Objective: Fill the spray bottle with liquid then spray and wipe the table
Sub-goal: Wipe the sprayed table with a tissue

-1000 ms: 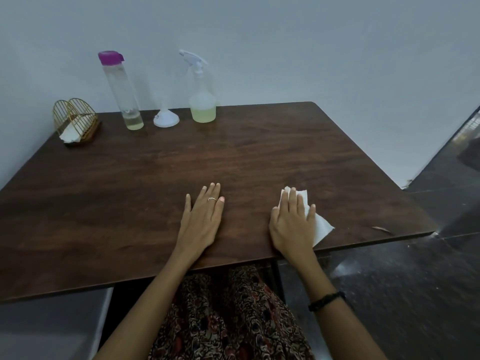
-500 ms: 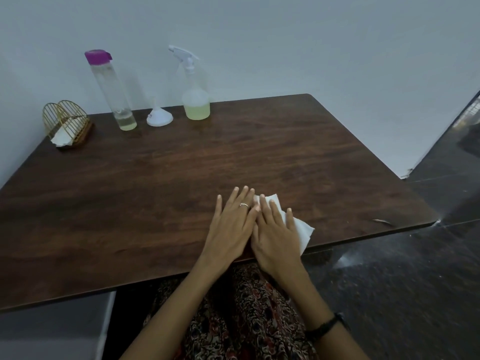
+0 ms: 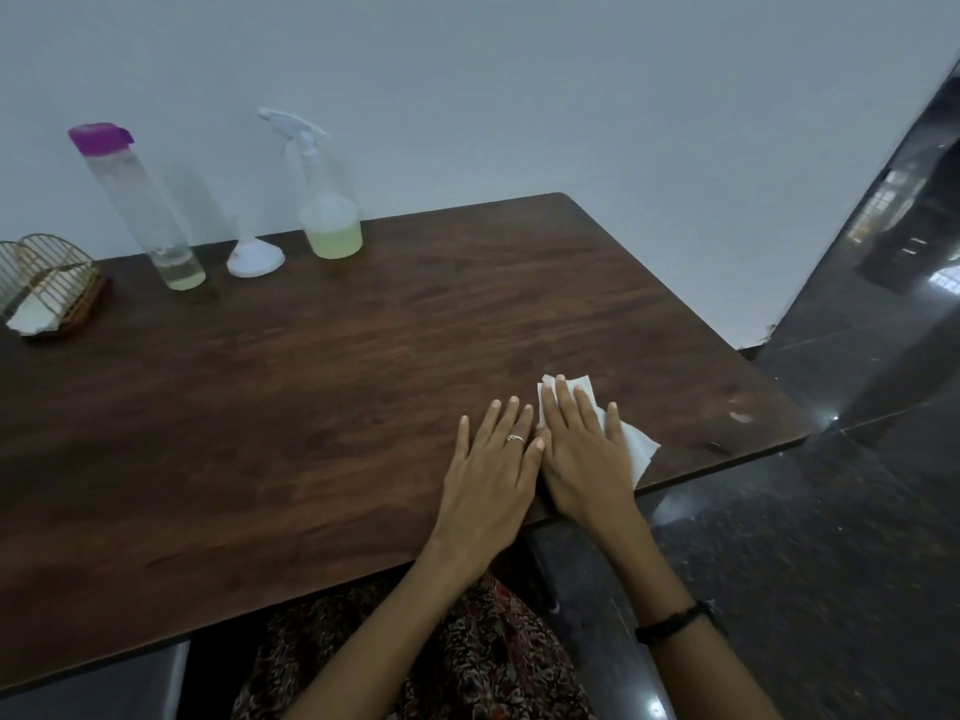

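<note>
On the dark wooden table [image 3: 311,381], near its front edge, my right hand [image 3: 582,459] lies flat on a white tissue [image 3: 640,449] and presses it to the wood. My left hand [image 3: 491,475] rests flat beside it, fingers apart and touching the right hand, holding nothing. The spray bottle [image 3: 330,220], white trigger on top and pale yellow liquid in its base, stands at the back edge. To its left stands a tall clear bottle [image 3: 148,210] with a purple cap and a little yellowish liquid.
A white funnel [image 3: 255,257] sits upside down between the two bottles. A gold wire napkin holder [image 3: 49,288] with tissues stands at the back left. The table's right edge drops to a dark glossy floor [image 3: 831,537]. A white wall runs behind.
My two hands have come together from apart. They now sit side by side and have slid a little to the right on the table, with the tissue under the right one.
</note>
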A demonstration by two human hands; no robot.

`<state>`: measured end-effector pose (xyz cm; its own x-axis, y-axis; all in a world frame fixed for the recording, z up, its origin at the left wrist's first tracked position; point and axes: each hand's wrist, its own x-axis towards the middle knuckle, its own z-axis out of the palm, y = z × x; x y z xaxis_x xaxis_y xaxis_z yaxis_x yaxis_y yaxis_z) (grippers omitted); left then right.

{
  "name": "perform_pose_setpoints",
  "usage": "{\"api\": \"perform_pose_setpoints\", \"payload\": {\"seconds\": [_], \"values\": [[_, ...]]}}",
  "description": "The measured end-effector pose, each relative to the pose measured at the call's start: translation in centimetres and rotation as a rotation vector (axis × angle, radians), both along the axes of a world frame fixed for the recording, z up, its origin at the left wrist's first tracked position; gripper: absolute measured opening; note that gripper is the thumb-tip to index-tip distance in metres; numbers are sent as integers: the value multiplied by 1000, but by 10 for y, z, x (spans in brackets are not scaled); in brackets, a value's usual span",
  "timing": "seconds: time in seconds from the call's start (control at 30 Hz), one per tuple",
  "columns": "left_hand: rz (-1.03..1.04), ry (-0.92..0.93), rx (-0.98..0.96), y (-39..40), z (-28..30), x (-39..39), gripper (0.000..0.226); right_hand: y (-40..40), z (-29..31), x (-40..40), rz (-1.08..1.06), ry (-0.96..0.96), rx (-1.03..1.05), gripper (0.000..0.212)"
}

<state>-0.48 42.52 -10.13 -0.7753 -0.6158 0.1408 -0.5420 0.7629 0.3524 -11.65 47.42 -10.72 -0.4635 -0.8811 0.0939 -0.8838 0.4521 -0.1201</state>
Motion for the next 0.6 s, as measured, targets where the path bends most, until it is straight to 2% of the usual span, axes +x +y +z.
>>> {"api": "perform_pose_setpoints", "payload": {"seconds": [0.1,0.23,0.33,0.43,0.53,0.6], "values": [[5,38,5,0,-3,-1,105,-2,-4,0,-40,6,-29,62],[20,116,84,1,-3,-1,90,-4,-4,-2,-30,29,-87,56],[34,202,170,1,-2,-1,71,-3,-3,0,18,-11,-47,64],[66,300,283,3,3,-3,55,-6,0,6,165,-66,31,80],[99,358,313,4,6,-3,55,-16,1,13,240,-9,54,84],[113,384,341,3,8,-2,57,-40,13,19,210,16,64,82]]}}
